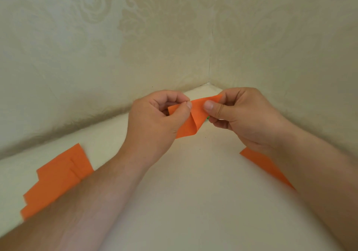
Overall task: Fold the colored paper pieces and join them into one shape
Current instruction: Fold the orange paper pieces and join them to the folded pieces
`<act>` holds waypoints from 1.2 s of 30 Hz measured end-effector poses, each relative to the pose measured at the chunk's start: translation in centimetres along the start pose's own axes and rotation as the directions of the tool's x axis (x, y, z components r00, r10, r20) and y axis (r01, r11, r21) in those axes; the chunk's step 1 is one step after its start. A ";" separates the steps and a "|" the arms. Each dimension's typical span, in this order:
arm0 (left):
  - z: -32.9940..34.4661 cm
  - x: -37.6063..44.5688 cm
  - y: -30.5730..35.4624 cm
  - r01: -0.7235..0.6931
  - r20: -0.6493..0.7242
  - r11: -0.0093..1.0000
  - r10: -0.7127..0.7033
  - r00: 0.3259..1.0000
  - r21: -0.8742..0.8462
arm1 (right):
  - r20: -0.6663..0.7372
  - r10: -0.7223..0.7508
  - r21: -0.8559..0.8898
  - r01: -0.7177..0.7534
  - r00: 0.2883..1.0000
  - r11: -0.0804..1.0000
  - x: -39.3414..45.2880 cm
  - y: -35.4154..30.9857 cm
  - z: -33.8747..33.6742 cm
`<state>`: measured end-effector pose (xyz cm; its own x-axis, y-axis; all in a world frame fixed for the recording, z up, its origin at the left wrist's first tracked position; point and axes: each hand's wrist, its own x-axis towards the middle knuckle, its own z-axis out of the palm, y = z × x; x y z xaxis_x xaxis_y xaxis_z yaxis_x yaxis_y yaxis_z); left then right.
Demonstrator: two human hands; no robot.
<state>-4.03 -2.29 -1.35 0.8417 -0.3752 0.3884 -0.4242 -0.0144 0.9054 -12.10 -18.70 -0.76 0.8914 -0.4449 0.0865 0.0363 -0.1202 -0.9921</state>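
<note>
Where two patterned walls (96, 47) meet, a pale table (193, 192) holds an overlapping spread of orange sheets (58, 177) on the left and one orange sheet (259, 163) under the right forearm. Above it, the left hand (155, 121) and right hand (246, 115) each pinch a folded orange paper (195, 115) between thumb and fingers.

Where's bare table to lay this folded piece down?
Bare table lies between the forearms, below the orange paper held by the left hand and right hand. Crowded: orange sheets at the left edge, and an orange strip partly under the right forearm.
</note>
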 end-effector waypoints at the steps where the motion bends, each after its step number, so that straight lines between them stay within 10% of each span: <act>1: 0.0 0.0 0.0 -0.003 0.003 1.000 0.003 1.000 0.007 | 0.006 0.001 0.001 -0.001 1.000 1.000 0.0 0.0 0.0; 27: -0.4 0.8 -0.3 0.074 -0.002 0.997 -0.074 0.997 -0.023 | 0.098 0.060 0.162 -0.075 0.993 0.984 -0.2 -1.0 -0.9; 36: 0.1 0.4 -0.3 0.166 0.050 0.965 -0.159 0.986 -0.203 | 0.216 0.041 -0.042 -0.032 0.975 0.999 -0.4 0.0 0.1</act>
<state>-3.56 -2.55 -1.51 0.8805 -0.4144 0.2303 -0.2018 0.1119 0.9730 -12.44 -18.43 -0.81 0.9687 -0.2469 0.0244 -0.0116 -0.1434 -0.9896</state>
